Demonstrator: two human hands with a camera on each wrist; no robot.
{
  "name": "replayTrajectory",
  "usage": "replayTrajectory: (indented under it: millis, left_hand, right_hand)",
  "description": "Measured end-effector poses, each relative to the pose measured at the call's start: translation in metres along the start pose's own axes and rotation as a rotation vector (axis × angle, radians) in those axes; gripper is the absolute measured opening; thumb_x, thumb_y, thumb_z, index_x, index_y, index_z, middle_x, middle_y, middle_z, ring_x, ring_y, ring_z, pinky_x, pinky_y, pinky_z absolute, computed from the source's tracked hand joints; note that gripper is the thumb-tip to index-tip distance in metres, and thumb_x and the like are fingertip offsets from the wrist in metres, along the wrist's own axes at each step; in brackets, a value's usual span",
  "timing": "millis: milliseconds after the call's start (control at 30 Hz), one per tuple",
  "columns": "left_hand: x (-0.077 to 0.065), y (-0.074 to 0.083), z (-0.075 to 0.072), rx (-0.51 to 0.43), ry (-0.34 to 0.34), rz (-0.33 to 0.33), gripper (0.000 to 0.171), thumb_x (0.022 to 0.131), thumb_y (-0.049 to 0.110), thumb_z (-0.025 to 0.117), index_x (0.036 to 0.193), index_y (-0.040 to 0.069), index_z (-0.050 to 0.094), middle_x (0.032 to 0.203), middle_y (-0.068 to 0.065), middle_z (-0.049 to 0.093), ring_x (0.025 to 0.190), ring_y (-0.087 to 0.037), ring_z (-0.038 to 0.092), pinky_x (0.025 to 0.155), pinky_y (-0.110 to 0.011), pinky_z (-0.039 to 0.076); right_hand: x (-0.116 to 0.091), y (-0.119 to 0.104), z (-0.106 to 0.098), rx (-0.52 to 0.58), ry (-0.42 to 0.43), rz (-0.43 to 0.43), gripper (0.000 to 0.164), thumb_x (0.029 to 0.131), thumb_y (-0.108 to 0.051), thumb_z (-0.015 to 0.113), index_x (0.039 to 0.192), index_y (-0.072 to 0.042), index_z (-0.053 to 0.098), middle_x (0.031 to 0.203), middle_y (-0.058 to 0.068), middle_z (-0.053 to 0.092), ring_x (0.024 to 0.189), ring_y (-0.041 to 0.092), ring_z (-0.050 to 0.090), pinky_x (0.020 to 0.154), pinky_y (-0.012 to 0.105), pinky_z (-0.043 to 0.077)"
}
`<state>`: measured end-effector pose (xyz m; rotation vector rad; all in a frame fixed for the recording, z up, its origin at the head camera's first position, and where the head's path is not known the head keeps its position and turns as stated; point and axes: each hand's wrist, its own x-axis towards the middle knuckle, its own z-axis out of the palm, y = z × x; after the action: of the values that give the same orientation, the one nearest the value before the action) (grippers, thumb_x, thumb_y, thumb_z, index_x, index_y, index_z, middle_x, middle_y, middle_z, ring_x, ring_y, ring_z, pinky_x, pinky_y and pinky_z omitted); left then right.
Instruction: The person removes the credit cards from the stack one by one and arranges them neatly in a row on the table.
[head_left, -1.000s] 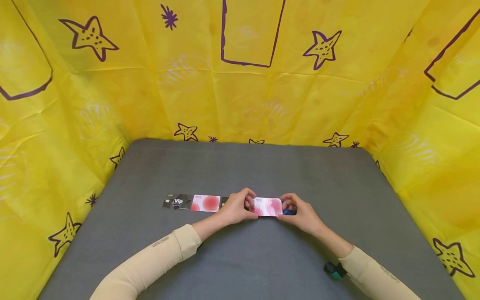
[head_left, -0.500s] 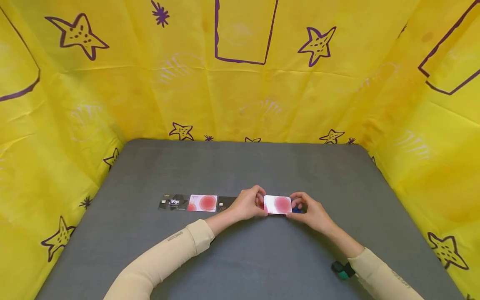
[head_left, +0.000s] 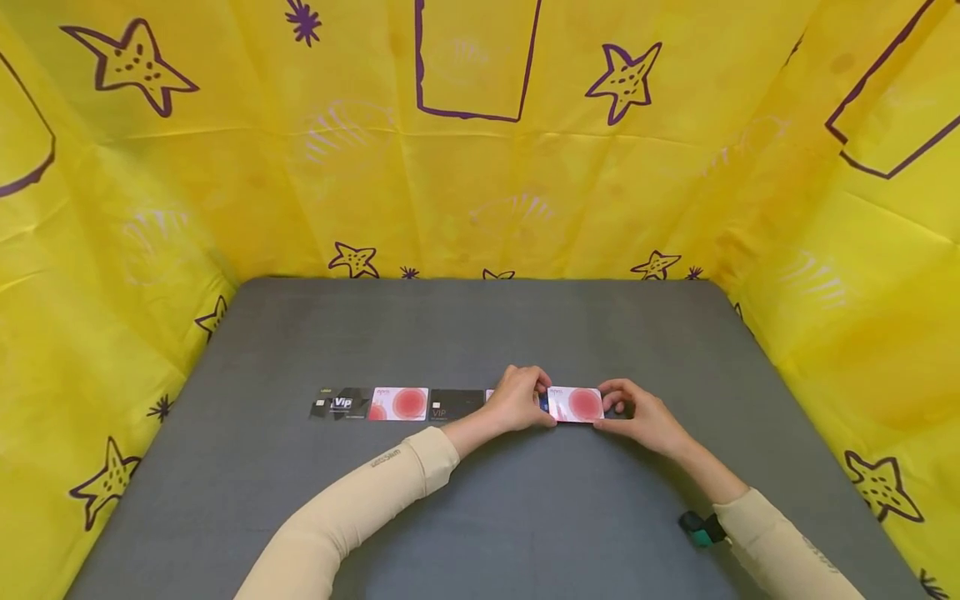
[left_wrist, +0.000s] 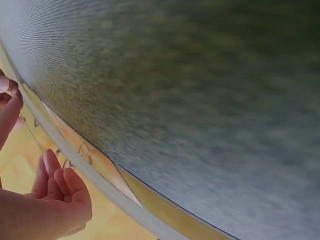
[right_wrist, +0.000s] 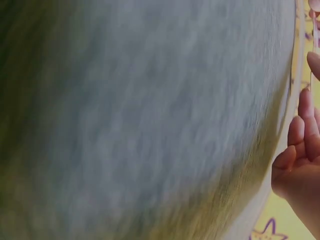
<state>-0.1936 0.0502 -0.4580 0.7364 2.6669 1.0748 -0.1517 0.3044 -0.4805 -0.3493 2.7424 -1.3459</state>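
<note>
A white card with pink-red circles (head_left: 576, 404) is held level between both hands in the head view. My left hand (head_left: 516, 400) pinches its left end with thumb and fingers; my right hand (head_left: 647, 418) pinches its right end. To the left lies a row: a black "Vip" card (head_left: 340, 403), another pink-circle card (head_left: 400, 403) and a plain dark VIP card (head_left: 456, 404). Past these, my left hand mostly covers another pink-and-white card and a blue one. Both wrist views show the left hand (left_wrist: 57, 207) and right hand (right_wrist: 302, 160) at the frame edge, fingers bent.
The cards lie across the middle of a dark grey table (head_left: 480, 517). A yellow cloth (head_left: 360, 192) printed with starfish surrounds its back and sides. On the right wrist is a black-and-green band (head_left: 701, 529).
Both hands have moved right along the row with the pinched card. The dark VIP card has come out from behind the left hand, and the blue card now shows left of the held one.
</note>
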Motion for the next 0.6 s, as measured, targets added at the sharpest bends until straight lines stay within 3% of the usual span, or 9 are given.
replayTrajectory:
  millis: [233,600]
  left_hand:
    - [0.012,0.013,0.013,0.107,-0.017,-0.011,0.051,0.065,0.03,0.09,0.106,0.012,0.066,0.098,0.001,0.064,0.101,-0.02,0.048,0.084,-0.03,0.04]
    - [0.024,0.028,0.031,0.169,-0.036,-0.025,0.053,0.068,0.039,0.088,0.109,0.014,0.066,0.106,0.002,0.062,0.104,-0.02,0.045,0.087,-0.032,0.039]
  right_hand:
    - [-0.005,0.012,-0.018,-0.022,-0.029,0.007,0.052,0.076,-0.022,0.085,0.118,-0.007,0.059,0.091,0.004,0.062,0.084,0.019,0.055,0.072,0.023,0.043]
    - [-0.009,0.025,-0.04,-0.012,-0.075,0.023,0.051,0.078,-0.02,0.083,0.12,-0.005,0.057,0.093,0.006,0.061,0.084,0.022,0.056,0.072,0.023,0.043]
